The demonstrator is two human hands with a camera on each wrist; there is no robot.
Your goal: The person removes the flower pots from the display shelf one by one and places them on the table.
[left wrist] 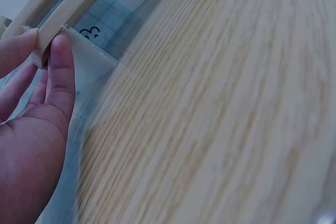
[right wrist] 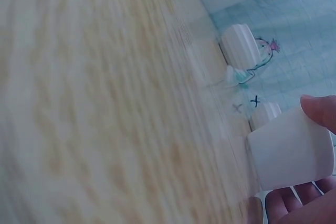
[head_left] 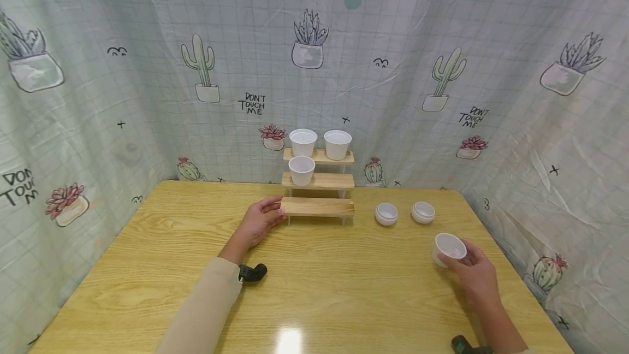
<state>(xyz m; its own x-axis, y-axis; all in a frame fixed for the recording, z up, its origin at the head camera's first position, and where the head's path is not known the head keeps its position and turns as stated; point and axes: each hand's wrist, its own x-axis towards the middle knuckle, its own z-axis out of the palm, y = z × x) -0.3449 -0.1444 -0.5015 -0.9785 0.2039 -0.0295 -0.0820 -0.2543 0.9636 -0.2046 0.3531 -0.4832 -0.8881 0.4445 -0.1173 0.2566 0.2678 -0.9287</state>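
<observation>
Reading the tabletop [head_left: 314,288] as a dial with 12 at its far edge, the left hand [head_left: 257,222] sits between 10 and 11 o'clock, its grip pinching the left end of the bottom board [head_left: 318,207] of a three-tier stand [head_left: 326,181] at 12. The middle tier carries a white cup [head_left: 301,171] at its left end; the top tier bears two white tubs [head_left: 337,145] side by side. Two small ridged bowls [head_left: 386,216] stand near 1 and 2 o'clock. Close to 3, a white beaker [head_left: 442,255] is grasped by the right hand [head_left: 475,272], which lies on its 4 o'clock side.
</observation>
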